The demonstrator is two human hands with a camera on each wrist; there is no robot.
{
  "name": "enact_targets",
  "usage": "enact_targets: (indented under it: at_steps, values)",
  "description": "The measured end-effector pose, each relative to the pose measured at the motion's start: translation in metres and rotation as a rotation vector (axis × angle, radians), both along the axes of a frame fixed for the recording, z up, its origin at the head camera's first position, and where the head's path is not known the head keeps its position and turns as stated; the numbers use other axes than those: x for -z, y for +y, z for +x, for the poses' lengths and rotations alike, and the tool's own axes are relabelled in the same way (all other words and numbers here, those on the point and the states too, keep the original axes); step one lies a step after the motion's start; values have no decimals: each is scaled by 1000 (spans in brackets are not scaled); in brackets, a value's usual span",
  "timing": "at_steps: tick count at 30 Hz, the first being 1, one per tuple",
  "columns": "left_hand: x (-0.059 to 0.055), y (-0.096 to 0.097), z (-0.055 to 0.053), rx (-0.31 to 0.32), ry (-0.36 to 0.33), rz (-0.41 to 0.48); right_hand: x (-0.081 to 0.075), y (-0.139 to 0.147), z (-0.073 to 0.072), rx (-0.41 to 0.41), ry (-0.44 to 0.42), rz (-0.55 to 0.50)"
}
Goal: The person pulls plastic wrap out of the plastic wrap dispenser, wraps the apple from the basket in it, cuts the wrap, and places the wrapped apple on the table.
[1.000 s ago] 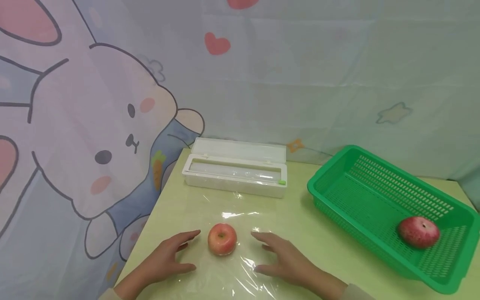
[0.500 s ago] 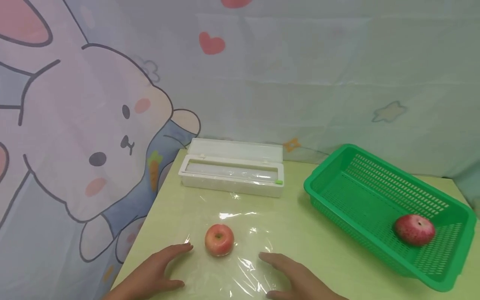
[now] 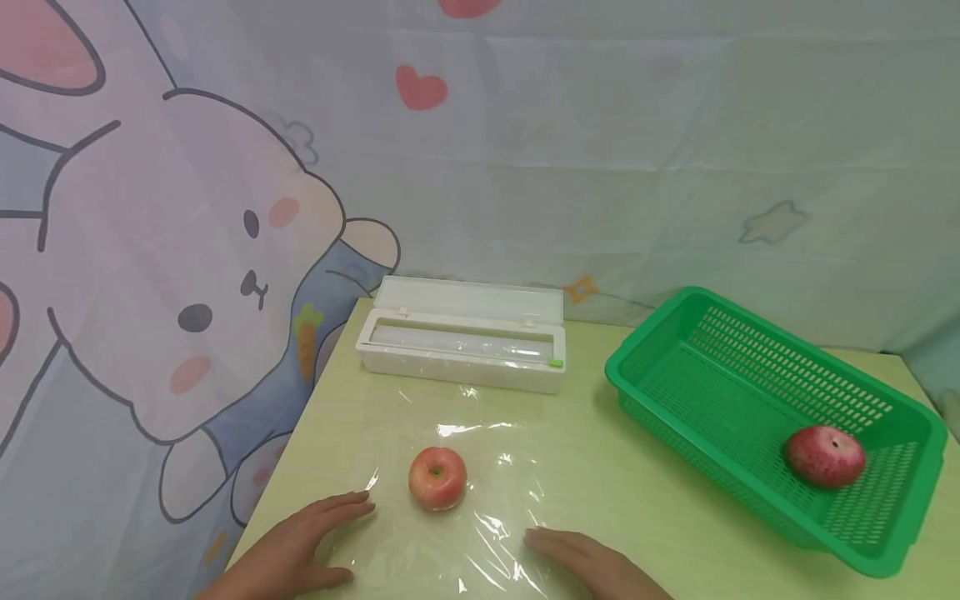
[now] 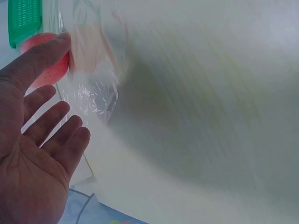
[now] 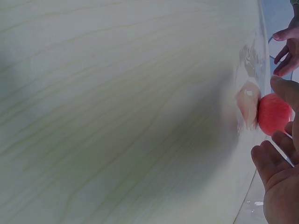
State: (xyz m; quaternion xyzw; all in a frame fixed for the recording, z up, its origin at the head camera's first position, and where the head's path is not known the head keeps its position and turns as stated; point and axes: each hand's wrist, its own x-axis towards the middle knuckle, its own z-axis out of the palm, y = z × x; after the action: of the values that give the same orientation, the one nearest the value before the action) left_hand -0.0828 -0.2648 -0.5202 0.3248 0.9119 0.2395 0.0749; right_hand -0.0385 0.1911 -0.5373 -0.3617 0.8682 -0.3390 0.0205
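A red apple (image 3: 437, 478) sits stem up on a sheet of clear plastic wrap (image 3: 420, 542) spread over the table. To its left is my left hand (image 3: 288, 550), fingers relaxed and apart, holding nothing. My right hand (image 3: 596, 564) is lower right of the apple, also holding nothing, its lower part cut off by the frame edge. In the left wrist view, the thumb and fingers (image 4: 70, 144) of the left hand are loosely spread, with the apple (image 4: 51, 70) behind them. The right wrist view shows the right fingers (image 5: 266, 161) slightly bent near the apple (image 5: 273, 114).
Behind the apple stands a white plastic wrap dispenser (image 3: 461, 371) with its lid raised, a roll inside and a green slider on it. A green basket (image 3: 675, 425) at right holds a dark red round fruit (image 3: 825, 457). A cartoon curtain (image 3: 525, 167) hangs behind the table.
Both hands have drawn back from the apple toward the front edge, the right one also moving outward. The apple and wrap stay in place; the view has shifted slightly.
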Motion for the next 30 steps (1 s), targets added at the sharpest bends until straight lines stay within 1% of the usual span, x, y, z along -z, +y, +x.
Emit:
enact_targets:
  at_steps: [1,5,7,9,14,17,19,22,28,30]
  values:
    - [1,0,0,3,11,-7,2,1,0,-8,16,4]
    - [4,0,0,14,6,-24,6,3,0,-41,60,14]
    - [5,0,-1,19,-2,-27,7,4,-1,-61,103,25]
    - [6,1,-2,33,17,-28,9,5,-2,-85,151,32]
    - [3,0,-6,48,32,-43,8,6,-6,-144,283,31]
    - [2,-1,-6,46,17,-52,7,5,-8,-168,326,34]
    - [2,-3,-6,49,28,-53,7,4,-9,-181,349,40]
    - [4,-4,-4,51,46,-51,7,3,-9,-190,349,61]
    - [9,-6,0,48,66,-52,9,2,-5,-205,288,94]
    - [11,-7,1,50,66,-55,11,0,-4,-209,284,91]
